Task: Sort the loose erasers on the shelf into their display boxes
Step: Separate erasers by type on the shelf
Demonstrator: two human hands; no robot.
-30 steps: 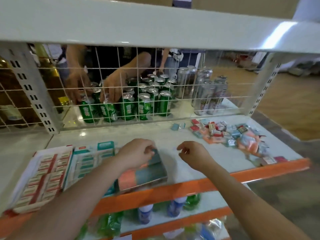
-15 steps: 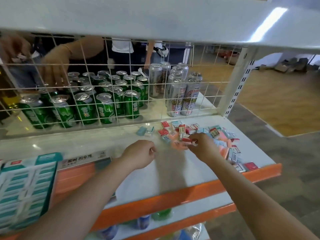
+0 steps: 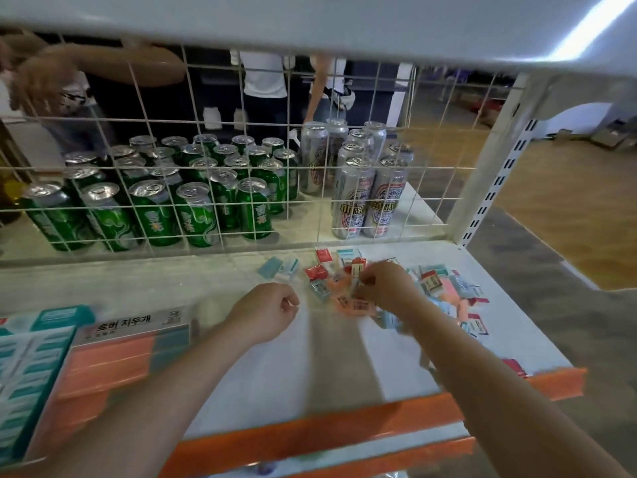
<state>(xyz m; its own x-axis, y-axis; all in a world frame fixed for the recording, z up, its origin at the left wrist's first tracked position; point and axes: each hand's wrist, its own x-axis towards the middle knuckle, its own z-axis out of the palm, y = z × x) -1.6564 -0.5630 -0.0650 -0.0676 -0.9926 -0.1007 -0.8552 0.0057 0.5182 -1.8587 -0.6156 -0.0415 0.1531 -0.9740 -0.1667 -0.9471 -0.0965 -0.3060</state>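
A heap of loose erasers (image 3: 444, 288) in red, orange, teal and white wrappers lies at the right back of the white shelf (image 3: 310, 370). My right hand (image 3: 386, 288) is down in the heap with its fingers curled over erasers; which one it pinches is hidden. My left hand (image 3: 267, 312) hovers over the shelf left of the heap, fingers curled, nothing visible in it. An orange and teal display box (image 3: 113, 360) sits at the left front. Beside it stands a teal and white display box (image 3: 31, 367). Two teal erasers (image 3: 279, 269) lie apart near the mesh.
A white wire mesh (image 3: 241, 188) closes the back of the shelf, with green cans (image 3: 193, 205) and tall silver cans (image 3: 365, 194) behind it. People stand beyond. An upper shelf (image 3: 310, 25) hangs overhead. The shelf's orange front lip (image 3: 310, 439) runs below my arms.
My right hand moved from the shelf's middle to the eraser heap and settled onto it. My left hand left the orange box and came up beside the heap. The view swung right.
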